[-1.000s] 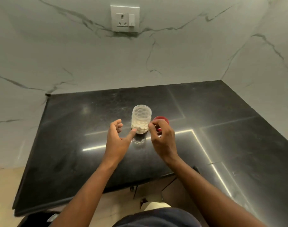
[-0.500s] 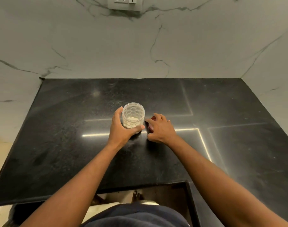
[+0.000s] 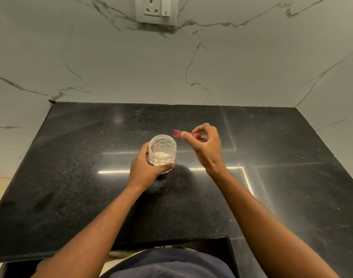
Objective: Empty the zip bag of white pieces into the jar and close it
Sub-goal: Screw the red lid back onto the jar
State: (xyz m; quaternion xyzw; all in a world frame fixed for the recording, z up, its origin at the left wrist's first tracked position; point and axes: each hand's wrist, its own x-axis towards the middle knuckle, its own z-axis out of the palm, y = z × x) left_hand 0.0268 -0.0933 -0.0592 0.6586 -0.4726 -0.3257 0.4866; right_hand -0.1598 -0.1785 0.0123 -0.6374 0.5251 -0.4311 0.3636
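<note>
Head view: I see clear patterned plastic jar (image 3: pixel 162 150) at frame centre on black stone bench (image 3: pixel 71 177), white pieces (image 3: pixel 159 157) already inside, mouth open. Left hand (image 3: pixel 145 169) grip wrapped around jar. Right hand (image 3: pixel 204 145) grip pinched on red lid (image 3: pixel 178 133), up right of jar. No zip bag visible. Filling looks done; lidding left.

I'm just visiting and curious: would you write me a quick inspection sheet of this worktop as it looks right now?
Surface: black speckled countertop, glossy, with light reflections.
Job's things: clear jar upright, open, white pieces inside; red lid held above and right of it. No zip bag seen.
Clutter: nothing seen.
Grippers: left hand wraps the jar; right hand pinches the lid.
Cables: nothing seen.
Surroundings: marble-look wall, wall socket.
</note>
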